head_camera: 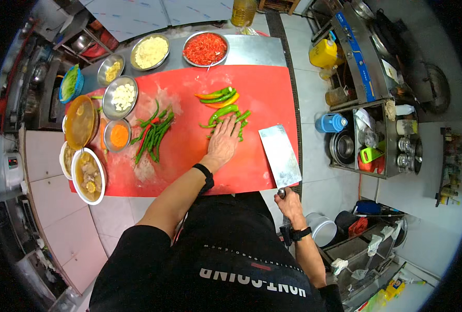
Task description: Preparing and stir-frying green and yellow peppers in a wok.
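Observation:
My left hand (222,143) lies palm down on the red cutting board (192,167), its fingers extended over several green peppers (242,124). What is under the palm is hidden. Just beyond the fingertips is a larger green pepper (223,113), and past it green and orange peppers (219,98) rest side by side. At the board's near right edge, my right hand (289,203) grips the handle of a cleaver (281,156). Its broad blade points away from me over the board. A bunch of thin green chillies (157,136) with a red chilli (142,141) lies left of my left hand.
Metal bowls hold chopped red chilli (205,48), minced garlic (150,52), garlic cloves (122,96) and orange minced food (118,135). A white bowl of soup (89,177) stands at the near left corner. Right of the table are a blue jug (330,123) and a white bucket (322,230).

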### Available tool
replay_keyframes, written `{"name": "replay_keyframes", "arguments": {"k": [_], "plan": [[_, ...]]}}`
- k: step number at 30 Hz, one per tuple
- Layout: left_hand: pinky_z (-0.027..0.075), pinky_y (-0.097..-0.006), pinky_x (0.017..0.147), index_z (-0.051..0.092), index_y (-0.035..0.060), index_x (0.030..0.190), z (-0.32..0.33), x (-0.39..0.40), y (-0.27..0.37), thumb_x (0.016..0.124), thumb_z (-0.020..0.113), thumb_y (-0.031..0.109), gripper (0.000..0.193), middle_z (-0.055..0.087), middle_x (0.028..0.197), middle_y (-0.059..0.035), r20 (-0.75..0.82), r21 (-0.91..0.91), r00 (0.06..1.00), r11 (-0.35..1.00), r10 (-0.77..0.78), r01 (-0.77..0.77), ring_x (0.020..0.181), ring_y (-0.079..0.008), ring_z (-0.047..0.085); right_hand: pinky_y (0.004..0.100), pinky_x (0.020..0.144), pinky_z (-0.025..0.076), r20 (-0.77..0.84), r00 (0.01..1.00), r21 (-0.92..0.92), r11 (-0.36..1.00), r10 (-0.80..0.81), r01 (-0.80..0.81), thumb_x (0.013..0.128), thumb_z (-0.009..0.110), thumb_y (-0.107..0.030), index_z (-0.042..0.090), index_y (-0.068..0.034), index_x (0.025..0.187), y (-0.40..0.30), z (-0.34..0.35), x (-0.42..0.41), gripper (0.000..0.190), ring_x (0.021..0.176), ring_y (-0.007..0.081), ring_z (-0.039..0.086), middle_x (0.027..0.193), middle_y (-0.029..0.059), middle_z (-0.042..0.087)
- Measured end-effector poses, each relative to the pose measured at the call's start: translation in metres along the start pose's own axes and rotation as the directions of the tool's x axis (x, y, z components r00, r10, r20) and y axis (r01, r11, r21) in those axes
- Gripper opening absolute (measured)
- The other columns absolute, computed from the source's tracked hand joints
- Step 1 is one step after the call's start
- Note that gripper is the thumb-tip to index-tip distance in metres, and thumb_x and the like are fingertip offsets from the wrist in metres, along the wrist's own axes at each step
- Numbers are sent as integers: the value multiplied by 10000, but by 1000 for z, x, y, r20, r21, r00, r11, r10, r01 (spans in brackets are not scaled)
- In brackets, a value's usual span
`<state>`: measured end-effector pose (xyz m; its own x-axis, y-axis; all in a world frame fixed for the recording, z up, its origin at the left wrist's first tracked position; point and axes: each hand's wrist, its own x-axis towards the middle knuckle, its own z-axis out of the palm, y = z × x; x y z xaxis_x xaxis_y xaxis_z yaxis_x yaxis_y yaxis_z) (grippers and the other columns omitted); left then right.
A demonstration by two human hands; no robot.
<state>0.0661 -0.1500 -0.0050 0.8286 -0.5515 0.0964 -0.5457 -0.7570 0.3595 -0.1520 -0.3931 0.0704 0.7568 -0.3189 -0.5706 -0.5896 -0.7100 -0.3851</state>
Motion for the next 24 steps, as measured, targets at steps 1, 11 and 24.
{"name": "replay_keyframes", "arguments": {"k": [1,11,24], "plan": [[293,-507,1210,472,-1,1477,-2,-5,-4,947,618,204,586,395,1570,-213,-40,-1,999,1000,8,-8,1456,-353,375,478,758,546,14,1000,52,999,-6,6,862,733,-249,642,21,1033,-1,3,1,332,805,415,702,836,237,702],[314,-541,1187,434,-9,1494,-12,-11,2,933,627,270,655,384,1559,-241,-36,-73,998,996,54,-57,1450,-412,361,454,714,556,100,995,152,988,-24,8,887,709,-262,645,34,1029,16,14,8,335,752,347,718,819,206,716],[263,-562,1218,437,-35,1486,2,-30,24,948,603,270,641,357,1550,-319,-35,-1,999,1000,17,-17,1449,-471,343,266,349,336,403,883,674,731,-242,-108,930,630,-234,579,-89,878,-15,-15,25,162,429,90,511,599,14,563]]}}
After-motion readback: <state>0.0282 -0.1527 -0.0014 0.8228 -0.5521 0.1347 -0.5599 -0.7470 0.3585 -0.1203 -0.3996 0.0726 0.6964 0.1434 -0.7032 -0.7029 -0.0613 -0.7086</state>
